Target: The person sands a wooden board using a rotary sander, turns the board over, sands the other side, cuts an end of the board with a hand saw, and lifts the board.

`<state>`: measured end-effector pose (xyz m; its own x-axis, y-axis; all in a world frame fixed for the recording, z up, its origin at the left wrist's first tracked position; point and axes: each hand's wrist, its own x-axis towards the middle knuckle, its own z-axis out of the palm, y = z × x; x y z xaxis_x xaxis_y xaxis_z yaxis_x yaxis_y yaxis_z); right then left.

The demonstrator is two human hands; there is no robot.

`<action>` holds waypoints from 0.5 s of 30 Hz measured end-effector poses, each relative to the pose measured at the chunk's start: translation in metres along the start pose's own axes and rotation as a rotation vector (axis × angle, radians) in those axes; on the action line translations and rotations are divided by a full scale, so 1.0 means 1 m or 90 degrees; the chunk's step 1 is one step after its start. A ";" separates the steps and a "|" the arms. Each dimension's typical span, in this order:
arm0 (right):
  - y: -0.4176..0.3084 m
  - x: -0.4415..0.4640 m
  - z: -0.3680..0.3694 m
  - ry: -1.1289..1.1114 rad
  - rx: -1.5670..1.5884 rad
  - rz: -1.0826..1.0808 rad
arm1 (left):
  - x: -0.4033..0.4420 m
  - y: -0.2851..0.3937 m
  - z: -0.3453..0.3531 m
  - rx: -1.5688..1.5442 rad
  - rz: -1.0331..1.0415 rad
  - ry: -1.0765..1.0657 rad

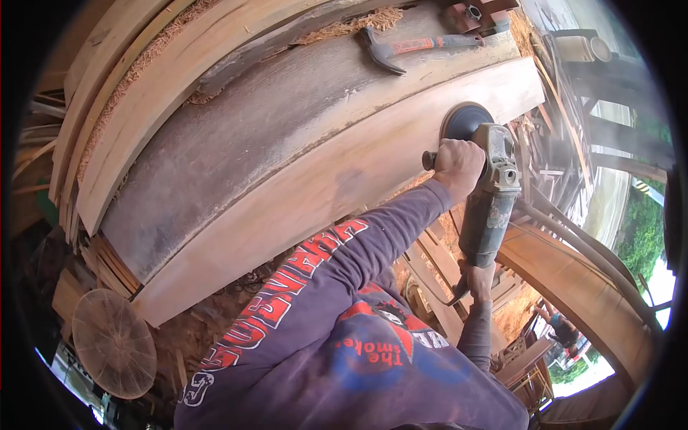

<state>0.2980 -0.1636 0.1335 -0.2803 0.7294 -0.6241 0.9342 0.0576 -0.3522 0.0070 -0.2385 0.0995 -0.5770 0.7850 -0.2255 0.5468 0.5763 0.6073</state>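
Note:
An angle grinder (pixel 487 197) with a dark round sanding disc (pixel 464 122) is held over a long pale wooden plank (pixel 287 208). The disc lies against the plank near its right end. My left hand (pixel 459 166) is wrapped round the side handle (pixel 429 160), close to the grinder's head. Farther back, my right hand (pixel 476 279) grips the rear of the tool, its fingers partly hidden by the body of the grinder. Behind the plank runs a wide, worn, dark board (pixel 236 158) used as a bench top.
A claw hammer (pixel 423 47) with orange markings lies on the dark board, near wood shavings (pixel 351 25). Curved planks (pixel 143 122) are stacked at left, above a round wire fan (pixel 115 344). Another person (pixel 564 331) appears at lower right, beyond a large curved board (pixel 573 279).

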 end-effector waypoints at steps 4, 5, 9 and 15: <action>0.039 -0.063 0.054 -0.055 0.011 -0.042 | -0.082 -0.037 0.004 0.021 -0.086 0.005; 0.039 -0.082 0.068 -0.068 -0.001 -0.044 | -0.104 -0.046 0.000 0.031 -0.087 0.004; 0.034 -0.163 0.119 -0.065 0.027 -0.063 | -0.194 -0.084 -0.003 0.051 -0.090 -0.016; 0.076 -0.240 0.188 -0.092 -0.025 -0.146 | -0.312 -0.136 -0.010 0.074 -0.163 -0.093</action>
<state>0.3952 -0.4623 0.1254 -0.5113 0.5902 -0.6247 0.8497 0.2381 -0.4705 0.1063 -0.5643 0.0951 -0.6166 0.6305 -0.4714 0.4656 0.7749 0.4274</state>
